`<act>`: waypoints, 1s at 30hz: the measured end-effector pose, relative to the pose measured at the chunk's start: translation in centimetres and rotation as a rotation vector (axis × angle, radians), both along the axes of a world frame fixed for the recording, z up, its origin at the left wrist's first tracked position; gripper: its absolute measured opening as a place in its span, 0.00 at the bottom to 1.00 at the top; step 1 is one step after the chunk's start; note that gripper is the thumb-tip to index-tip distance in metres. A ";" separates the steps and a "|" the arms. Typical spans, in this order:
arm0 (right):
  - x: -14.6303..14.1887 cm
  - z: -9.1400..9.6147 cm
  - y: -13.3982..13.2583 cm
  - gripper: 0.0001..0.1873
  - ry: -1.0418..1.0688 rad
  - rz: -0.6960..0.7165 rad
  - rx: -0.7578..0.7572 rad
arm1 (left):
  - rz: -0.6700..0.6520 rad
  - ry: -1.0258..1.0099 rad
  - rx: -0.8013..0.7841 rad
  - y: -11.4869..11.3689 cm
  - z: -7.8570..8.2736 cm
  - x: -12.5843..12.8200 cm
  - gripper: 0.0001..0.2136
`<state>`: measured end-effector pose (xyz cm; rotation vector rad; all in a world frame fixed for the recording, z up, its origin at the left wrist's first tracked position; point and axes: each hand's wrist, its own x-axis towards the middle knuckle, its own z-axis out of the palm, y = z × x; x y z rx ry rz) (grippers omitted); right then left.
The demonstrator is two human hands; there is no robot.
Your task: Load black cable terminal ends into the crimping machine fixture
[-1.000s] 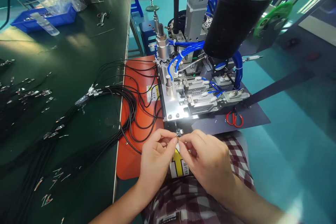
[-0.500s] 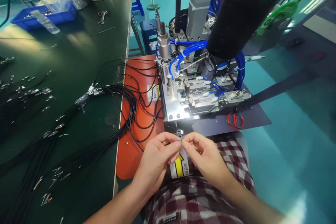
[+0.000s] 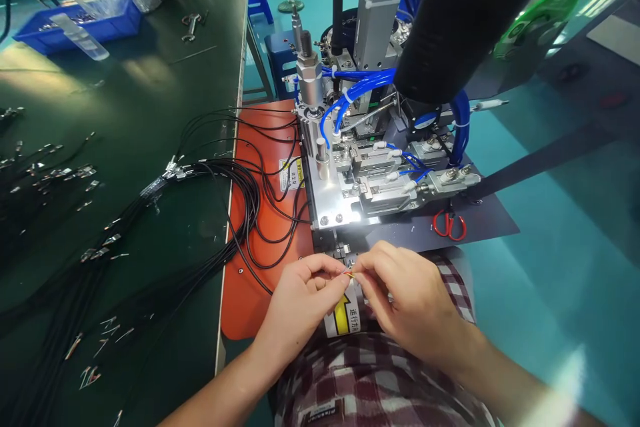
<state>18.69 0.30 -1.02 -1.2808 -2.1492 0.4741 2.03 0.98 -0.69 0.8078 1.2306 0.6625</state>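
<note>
Thin coloured wires [image 3: 349, 273], with red and yellow showing, bridge the small space between my fingertips. My left hand [image 3: 303, 297] pinches them between thumb and forefinger. From the other side, the thumb and forefinger of my right hand [image 3: 407, 287] close on the wire ends. Both hands are held in front of the metal machine [image 3: 325, 207], over a white label with a yellow arrow [image 3: 341, 315]. Whether a cable jacket lies inside my left palm is hidden.
Black cables [image 3: 250, 203] loop over an orange board [image 3: 265, 273] onto the dark green table [image 3: 190, 360]. Red-handled scissors [image 3: 449, 226] lie right of the machine. A blue tray [image 3: 85, 27] stands at the back left. A black cylinder [image 3: 460, 27] overhangs the machine.
My right hand has turned, knuckles higher, and shifted slightly right. Red and yellow wires now show between the fingertips. My left hand has barely moved.
</note>
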 end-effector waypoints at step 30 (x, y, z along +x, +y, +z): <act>-0.3 2.2 1.0 0.11 -0.385 0.198 0.109 | -0.176 0.538 0.648 -1.3 -0.3 0.2 0.08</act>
